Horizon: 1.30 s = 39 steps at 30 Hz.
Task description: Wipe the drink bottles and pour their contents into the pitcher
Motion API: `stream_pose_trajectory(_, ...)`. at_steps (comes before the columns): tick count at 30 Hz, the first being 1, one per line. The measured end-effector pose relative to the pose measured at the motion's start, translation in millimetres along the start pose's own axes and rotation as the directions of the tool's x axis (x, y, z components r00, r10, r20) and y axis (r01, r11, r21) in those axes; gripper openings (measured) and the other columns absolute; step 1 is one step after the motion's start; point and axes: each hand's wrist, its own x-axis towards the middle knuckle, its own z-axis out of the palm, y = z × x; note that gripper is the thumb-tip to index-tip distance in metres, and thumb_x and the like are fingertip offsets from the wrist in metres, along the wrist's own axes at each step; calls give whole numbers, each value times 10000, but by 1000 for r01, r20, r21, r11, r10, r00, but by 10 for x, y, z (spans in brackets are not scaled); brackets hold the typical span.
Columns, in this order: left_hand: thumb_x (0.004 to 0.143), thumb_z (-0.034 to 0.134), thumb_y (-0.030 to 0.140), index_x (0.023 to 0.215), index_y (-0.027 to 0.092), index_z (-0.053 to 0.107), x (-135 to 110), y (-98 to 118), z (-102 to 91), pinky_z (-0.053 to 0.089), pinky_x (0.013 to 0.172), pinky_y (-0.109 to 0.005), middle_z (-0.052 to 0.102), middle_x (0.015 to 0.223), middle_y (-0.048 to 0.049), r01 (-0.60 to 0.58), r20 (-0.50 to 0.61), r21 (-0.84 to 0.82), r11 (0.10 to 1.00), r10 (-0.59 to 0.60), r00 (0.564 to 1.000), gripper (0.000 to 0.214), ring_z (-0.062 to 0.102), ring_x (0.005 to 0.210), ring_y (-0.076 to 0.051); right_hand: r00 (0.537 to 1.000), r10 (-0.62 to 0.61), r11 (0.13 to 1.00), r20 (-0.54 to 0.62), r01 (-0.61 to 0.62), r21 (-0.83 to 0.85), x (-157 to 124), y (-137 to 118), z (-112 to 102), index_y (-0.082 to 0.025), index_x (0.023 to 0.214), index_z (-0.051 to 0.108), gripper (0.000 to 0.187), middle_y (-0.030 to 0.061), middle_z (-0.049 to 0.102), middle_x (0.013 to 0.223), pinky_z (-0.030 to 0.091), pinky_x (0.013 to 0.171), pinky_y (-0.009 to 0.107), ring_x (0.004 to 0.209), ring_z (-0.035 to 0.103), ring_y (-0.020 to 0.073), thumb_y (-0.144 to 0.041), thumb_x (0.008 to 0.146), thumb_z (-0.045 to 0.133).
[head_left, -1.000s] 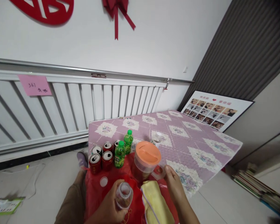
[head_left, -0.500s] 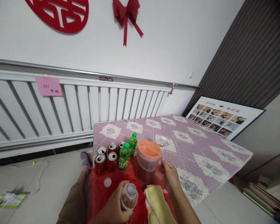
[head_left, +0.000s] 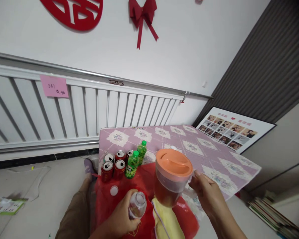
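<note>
My right hand (head_left: 206, 194) grips the handle of a clear pitcher (head_left: 171, 181) with an orange lid, which is lifted off the table and holds brownish liquid. Closed around a small clear open bottle (head_left: 137, 205), my left hand (head_left: 121, 219) keeps it low over the red cloth (head_left: 109, 204). The bottle's white cap (head_left: 114, 190) lies on that cloth. A yellow cloth (head_left: 166, 221) lies just below the pitcher.
Several red cans (head_left: 114, 163) and two green bottles (head_left: 137, 157) stand at the near left of the table with its purple patterned cover (head_left: 209, 156). A white radiator (head_left: 89, 113) runs behind. A photo board (head_left: 233, 131) leans at right; books (head_left: 271, 207) lie on the floor.
My right hand has taken the pitcher's handle and lifted the pitcher up and toward me. The left hand has kept the bottle in about the same place.
</note>
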Motion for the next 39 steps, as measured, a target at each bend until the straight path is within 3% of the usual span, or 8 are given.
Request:
stream_pose_trajectory(6,565,692,10,1329,194,387,10,81,-9,433,1052,-396,580,1327,-135,29,-9,10,1000,-29,1000,843,569,1205,-294,998,20,985,62,-9,-174,-210,-69,-212,-214,491,475,507,-31,423,500,336,478,264,498,389,130,-644,649,694)
stream_pose_trajectory(14,573,710,17,1336,207,411,-9,32,26,437,1048,-403,586,1320,-126,13,-49,0,1000,-13,999,841,575,1193,-301,978,18,925,208,62,-374,-399,-157,-392,-218,503,434,530,-35,358,518,315,465,253,509,336,126,-666,735,594)
stream_pose_trajectory(27,569,740,49,1332,203,427,-12,55,57,436,1053,-421,580,1325,-131,21,-92,9,1000,-20,996,839,558,1206,-332,956,56,872,289,94,-480,-522,-351,-313,-198,509,606,510,7,502,553,407,490,243,553,442,156,-675,684,641)
stream_pose_trajectory(39,560,777,50,1330,233,431,-13,5,71,415,1066,-437,572,1332,-126,7,-102,-12,1000,-8,995,863,547,1217,-323,945,6,805,326,189,-563,-512,-415,-246,-201,511,611,495,19,561,555,447,516,244,575,514,177,-657,702,629)
